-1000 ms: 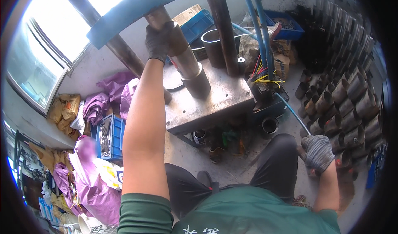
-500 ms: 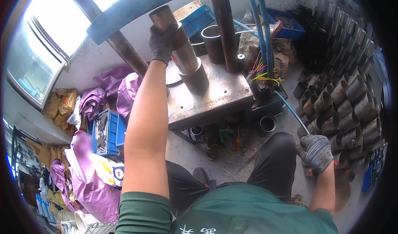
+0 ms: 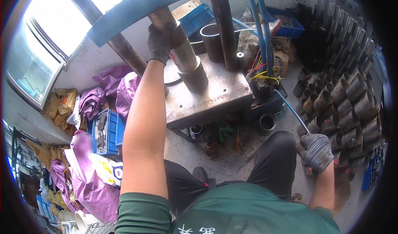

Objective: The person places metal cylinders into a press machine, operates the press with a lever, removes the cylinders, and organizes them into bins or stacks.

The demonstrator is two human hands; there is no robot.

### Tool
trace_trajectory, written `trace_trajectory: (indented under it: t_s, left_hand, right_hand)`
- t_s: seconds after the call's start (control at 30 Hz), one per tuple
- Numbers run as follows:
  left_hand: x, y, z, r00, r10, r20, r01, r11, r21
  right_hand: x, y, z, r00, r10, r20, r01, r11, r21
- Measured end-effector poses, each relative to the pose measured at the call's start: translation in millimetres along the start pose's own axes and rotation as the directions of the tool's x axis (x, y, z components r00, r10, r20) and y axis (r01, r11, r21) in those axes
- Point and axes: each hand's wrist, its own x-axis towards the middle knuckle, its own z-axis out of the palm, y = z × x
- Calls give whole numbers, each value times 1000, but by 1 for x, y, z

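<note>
My left hand [image 3: 159,43], in a dark work glove, is wrapped round the upper part of a stacked metal cylinder on the press. Below the hand shows a bright silver section [image 3: 184,56], and under it a wider dark sleeve [image 3: 195,80] stands on the steel press table [image 3: 207,101]. A blue crossbeam [image 3: 124,16] passes over the cylinder's top end and hides its rim. On the right, my right hand [image 3: 317,152], in a grey striped glove, is closed round the end of a blue lever rod [image 3: 293,113], which runs to the press's side.
An open dark tube [image 3: 212,43] stands at the table's back, beside a steel column [image 3: 224,29]. Many dark tubes [image 3: 323,102] lie stacked at right. Purple sacks [image 3: 93,184] and a blue crate [image 3: 107,132] fill the left. Coloured wires [image 3: 265,74] hang near the lever.
The cylinder's top rim, visible before, is now covered by the blue beam, which appears slightly lower. Both hands keep their grips, nearly unmoved.
</note>
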Motion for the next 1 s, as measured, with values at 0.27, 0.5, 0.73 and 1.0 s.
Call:
trace_trajectory:
  t_s: [0.27, 0.5, 0.73, 1.0]
  left_hand:
    - [-8, 11, -1, 1000, 12, -12, -11, 1000, 26]
    - [-14, 14, 2, 1000, 12, -20, -11, 998, 58]
    - [-19, 7, 8, 999, 23, 22, -25, 997, 72]
    - [-22, -4, 4, 1000, 10, -16, -10, 1000, 10]
  right_hand:
    - [0, 1, 1, 1000, -8, -14, 8, 1000, 17]
    - [-1, 1, 0, 1000, -4, -30, 5, 999, 37]
    - [-1, 1, 1, 1000, 19, -16, -18, 1000, 17]
    - [-1, -3, -2, 1000, 11, -22, -10, 999, 32]
